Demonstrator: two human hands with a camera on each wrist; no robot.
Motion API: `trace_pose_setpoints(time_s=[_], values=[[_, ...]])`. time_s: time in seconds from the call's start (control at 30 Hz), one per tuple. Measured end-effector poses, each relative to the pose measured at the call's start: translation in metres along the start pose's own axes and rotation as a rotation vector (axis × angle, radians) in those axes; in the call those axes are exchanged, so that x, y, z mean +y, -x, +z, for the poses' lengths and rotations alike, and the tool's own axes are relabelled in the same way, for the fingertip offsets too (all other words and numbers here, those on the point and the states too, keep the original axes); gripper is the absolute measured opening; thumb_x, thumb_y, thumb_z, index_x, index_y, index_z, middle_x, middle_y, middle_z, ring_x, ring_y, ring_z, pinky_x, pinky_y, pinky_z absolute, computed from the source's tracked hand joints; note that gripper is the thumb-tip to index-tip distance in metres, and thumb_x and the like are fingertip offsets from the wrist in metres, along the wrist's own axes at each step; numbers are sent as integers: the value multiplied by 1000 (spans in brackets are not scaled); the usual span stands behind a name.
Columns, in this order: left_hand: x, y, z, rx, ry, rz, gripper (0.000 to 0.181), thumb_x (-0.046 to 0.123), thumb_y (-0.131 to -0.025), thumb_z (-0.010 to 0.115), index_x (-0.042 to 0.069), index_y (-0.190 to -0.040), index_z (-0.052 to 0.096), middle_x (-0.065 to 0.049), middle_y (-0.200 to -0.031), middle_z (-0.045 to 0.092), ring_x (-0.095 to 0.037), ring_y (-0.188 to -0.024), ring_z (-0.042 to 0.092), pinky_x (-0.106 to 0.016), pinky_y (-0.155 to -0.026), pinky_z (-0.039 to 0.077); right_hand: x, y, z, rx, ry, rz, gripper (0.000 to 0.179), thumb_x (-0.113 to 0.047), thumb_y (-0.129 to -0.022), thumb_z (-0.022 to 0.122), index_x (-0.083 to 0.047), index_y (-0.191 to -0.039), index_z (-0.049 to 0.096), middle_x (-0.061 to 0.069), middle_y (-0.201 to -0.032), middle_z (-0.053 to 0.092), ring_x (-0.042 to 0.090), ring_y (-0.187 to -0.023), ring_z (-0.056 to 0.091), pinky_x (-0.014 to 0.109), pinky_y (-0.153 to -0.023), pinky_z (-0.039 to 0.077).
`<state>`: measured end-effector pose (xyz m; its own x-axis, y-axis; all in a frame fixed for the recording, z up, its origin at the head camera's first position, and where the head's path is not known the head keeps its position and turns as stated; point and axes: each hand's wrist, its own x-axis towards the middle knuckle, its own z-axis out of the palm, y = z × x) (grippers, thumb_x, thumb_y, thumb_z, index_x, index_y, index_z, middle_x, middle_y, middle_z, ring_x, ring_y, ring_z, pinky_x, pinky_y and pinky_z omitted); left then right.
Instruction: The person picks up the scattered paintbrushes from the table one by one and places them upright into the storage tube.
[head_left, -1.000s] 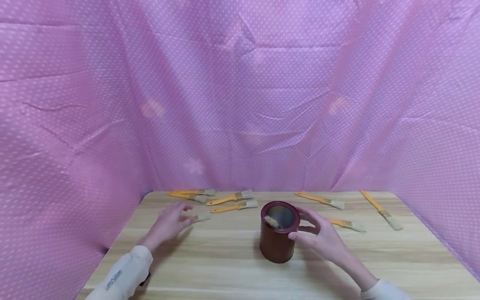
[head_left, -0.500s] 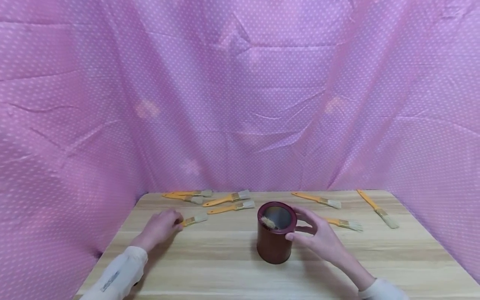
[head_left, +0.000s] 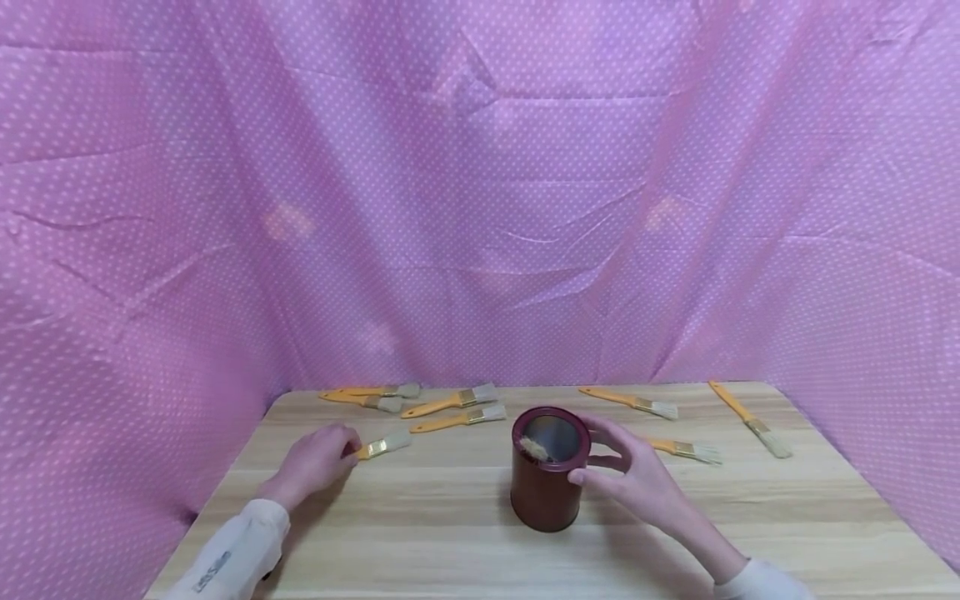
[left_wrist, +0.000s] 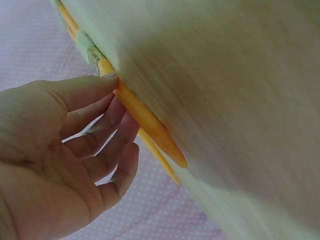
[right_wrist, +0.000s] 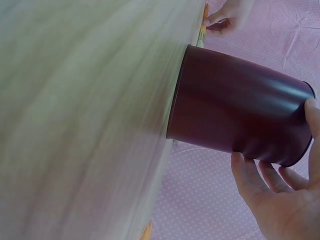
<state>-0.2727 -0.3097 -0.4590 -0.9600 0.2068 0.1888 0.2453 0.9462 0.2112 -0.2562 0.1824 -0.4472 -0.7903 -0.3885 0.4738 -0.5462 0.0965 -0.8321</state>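
My left hand (head_left: 318, 458) pinches the orange handle of a paintbrush (head_left: 384, 445) at the left of the table. In the left wrist view, the thumb and fingertips meet around that handle (left_wrist: 150, 125), and its rounded end sticks out past them. A dark red can (head_left: 546, 496) stands upright near the middle. My right hand (head_left: 637, 475) holds it by the upper right side, thumb in front and fingers behind. Pale bristles (head_left: 534, 449) show inside the can's mouth, at the front left of the rim. The can's lower inside is hidden.
Behind my left hand lie two overlapping paintbrushes (head_left: 360, 400), with two more paintbrushes (head_left: 459, 417) right of them. On the right are a back paintbrush (head_left: 630, 402), one partly behind my right hand (head_left: 686, 449), and a slanted paintbrush (head_left: 750, 419). Pink dotted cloth (head_left: 480, 250) surrounds the wooden table (head_left: 420, 533).
My left hand has come down and back onto the paintbrush's handle, its fingers closing on it. The right hand has stayed on the can. The head view has shifted slightly.
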Motion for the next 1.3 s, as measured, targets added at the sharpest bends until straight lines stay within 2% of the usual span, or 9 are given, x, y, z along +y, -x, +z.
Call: trace_pose_setpoints(time_s=[0.27,0.43,0.7,0.8,1.07,1.3], values=[[2,1,-3,-15,52,-19,20,4,-79,81,16,-84,65,3,-81,57,-16,-74,53,-39,-63,49,1,2,0,7,-4,11,70,-11,-83,87,-11,-145,54,7,-139,59,29,-125,57,39,-92,55],[1,3,-4,-19,83,3,23,2,-77,82,16,-83,65,4,-79,57,-15,-74,53,-37,-63,48,1,3,0,5,-13,9,70,-10,-83,86,-10,-145,54,8,-139,59,30,-125,57,40,-92,55],[3,9,-11,4,167,-7,21,2,-80,80,15,-86,65,6,-78,59,-12,-71,54,-35,-64,48,1,4,2,-9,-17,18,70,-11,-84,86,-10,-145,53,8,-139,59,33,-126,56,40,-93,54],[9,12,-16,15,200,0,21,2,-82,80,14,-88,65,5,-79,60,-12,-72,54,-35,-65,49,0,5,3,-9,-14,17,71,-11,-83,86,-10,-146,53,8,-139,59,32,-125,56,40,-93,54],[25,12,-23,48,218,82,23,-3,-85,76,15,-91,63,5,-82,60,-11,-75,55,-32,-67,50,-1,4,2,2,-11,1,70,-11,-83,86,-10,-145,54,7,-138,60,30,-125,57,40,-93,55],[50,0,-28,70,235,134,23,-2,-85,81,10,-91,62,3,-83,60,-11,-77,57,-29,-66,52,2,6,0,2,-13,5,70,-10,-84,86,-9,-146,53,9,-138,59,32,-125,57,39,-93,54]])
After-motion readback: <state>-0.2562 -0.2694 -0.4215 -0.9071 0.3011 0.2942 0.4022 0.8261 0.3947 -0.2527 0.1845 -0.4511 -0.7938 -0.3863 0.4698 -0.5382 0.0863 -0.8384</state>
